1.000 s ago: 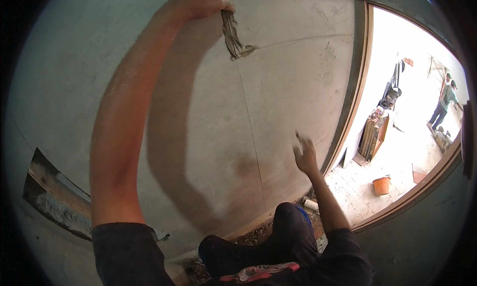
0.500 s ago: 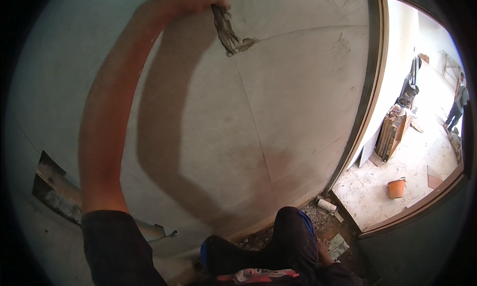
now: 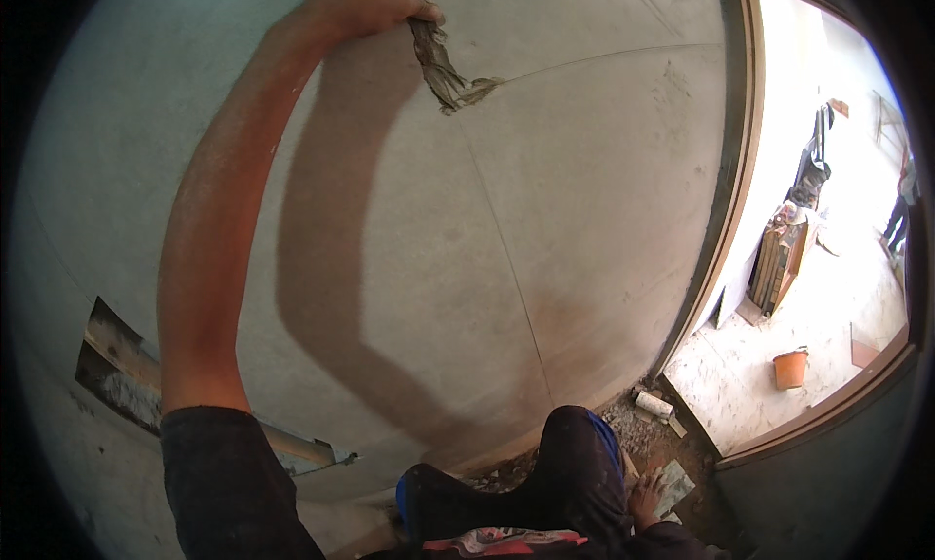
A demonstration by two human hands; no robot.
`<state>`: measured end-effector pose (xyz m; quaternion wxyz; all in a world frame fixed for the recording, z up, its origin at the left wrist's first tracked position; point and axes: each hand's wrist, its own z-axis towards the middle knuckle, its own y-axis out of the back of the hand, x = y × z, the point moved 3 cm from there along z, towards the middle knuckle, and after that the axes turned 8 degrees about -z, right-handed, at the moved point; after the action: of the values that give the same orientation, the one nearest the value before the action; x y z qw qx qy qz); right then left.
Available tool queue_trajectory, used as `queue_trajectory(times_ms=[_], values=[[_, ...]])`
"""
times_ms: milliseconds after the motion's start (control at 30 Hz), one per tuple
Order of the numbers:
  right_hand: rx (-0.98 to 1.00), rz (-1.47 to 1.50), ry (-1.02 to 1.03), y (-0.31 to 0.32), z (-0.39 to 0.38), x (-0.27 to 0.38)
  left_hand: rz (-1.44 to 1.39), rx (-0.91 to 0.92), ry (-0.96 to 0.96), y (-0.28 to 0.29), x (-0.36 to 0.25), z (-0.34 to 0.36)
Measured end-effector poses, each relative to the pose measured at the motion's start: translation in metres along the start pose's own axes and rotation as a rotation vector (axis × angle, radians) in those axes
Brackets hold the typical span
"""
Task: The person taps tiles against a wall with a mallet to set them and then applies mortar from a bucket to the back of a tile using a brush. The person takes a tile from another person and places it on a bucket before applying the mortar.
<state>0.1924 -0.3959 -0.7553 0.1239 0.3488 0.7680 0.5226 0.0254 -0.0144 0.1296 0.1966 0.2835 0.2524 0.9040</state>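
Observation:
My left hand (image 3: 419, 11) is raised to the grey wall (image 3: 516, 200), closed at the top of a crumpled, dark, L-shaped strip or torn patch (image 3: 438, 63); what its fingers hold is unclear. Thin lines run from the patch across and down the wall, and my arm casts a broad shadow there. My right hand (image 3: 647, 494) is low beside my bent knee, fingers apart, at a pale, flat fragment (image 3: 672, 484) on the rubble-strewn floor. I cannot tell whether it touches the fragment.
A white cylinder (image 3: 653, 404) lies by the door frame (image 3: 740, 170). Through the doorway are an orange bucket (image 3: 790, 370), stacked boards (image 3: 774, 263) and a partly visible person (image 3: 901, 209). A long recessed opening (image 3: 117, 360) crosses the lower left wall.
My right hand has dropped from in front of the wall to beside my knee near the floor. My left hand stays at the patch. The person outside is now largely hidden by the frame.

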Motion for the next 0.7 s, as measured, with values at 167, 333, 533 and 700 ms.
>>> queue_trajectory(times_ms=[167, 333, 533, 700], values=[[0.114, 0.042, -0.021, 0.004, 0.006, -0.002, -0.06, -0.011, -0.01, 0.008, 0.0, -0.004], [0.126, -0.106, 0.164, 0.015, -0.005, -0.002, -0.044, -0.033, -0.031, -0.001, 0.001, 0.001], [-0.019, 0.057, 0.106, -0.044, -0.012, -0.031, -0.034, -0.002, -0.015, 0.003, 0.0, -0.002], [0.062, 0.051, 0.013, -0.041, -0.019, -0.03, -0.052, -0.012, -0.028, 0.003, -0.003, -0.006]])
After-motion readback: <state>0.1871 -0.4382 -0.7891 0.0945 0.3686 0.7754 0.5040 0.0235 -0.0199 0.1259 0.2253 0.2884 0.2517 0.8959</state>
